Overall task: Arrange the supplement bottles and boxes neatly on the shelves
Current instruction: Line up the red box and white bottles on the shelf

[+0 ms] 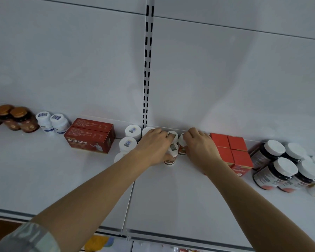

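Shelf (171, 197): white, goods lined along the back wall, from brown jars (16, 119) at nine o'clock to dark jars (280, 168) at three.
Red boxes (233, 151): just right of the hands; keep the bottles square to them.
Left hand (153, 146): fingers curled over a small white-capped bottle (171, 153), thumb at its base.
Right hand (200, 146): curled round the neighbouring bottle (181, 144), probably gripping; fingertips hidden.
Tip: slide both back together, labels forward, caps level.
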Motion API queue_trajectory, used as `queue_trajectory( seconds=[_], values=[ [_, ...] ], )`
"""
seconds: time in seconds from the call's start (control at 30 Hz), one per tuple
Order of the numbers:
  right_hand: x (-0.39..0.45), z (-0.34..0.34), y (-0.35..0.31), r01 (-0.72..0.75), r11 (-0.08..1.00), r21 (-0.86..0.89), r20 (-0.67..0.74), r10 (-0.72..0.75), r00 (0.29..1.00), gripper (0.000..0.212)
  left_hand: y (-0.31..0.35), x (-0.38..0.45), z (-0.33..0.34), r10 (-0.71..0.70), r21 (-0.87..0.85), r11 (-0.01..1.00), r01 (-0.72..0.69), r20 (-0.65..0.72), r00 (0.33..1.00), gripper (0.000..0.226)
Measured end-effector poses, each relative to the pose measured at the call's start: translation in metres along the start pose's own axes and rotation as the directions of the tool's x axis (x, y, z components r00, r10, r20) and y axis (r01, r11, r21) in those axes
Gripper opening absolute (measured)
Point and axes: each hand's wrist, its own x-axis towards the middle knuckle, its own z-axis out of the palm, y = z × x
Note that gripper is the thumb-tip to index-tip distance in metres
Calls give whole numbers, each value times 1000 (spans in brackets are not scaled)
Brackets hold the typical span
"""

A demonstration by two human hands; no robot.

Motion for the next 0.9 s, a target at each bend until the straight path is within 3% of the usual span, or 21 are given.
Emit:
queue_trajectory(
  seconds=[0.57, 0.9],
  values=[
    [-7, -8, -1, -15, 999, 31, 6, 14, 1000, 26, 0, -2, 0, -27, -23, 999, 26, -3, 1000, 68],
    [-36, -38, 22, -56, 995, 79, -136, 66, 988, 25, 4, 7, -14, -39, 23, 999, 40, -74, 997, 76]
  ],
)
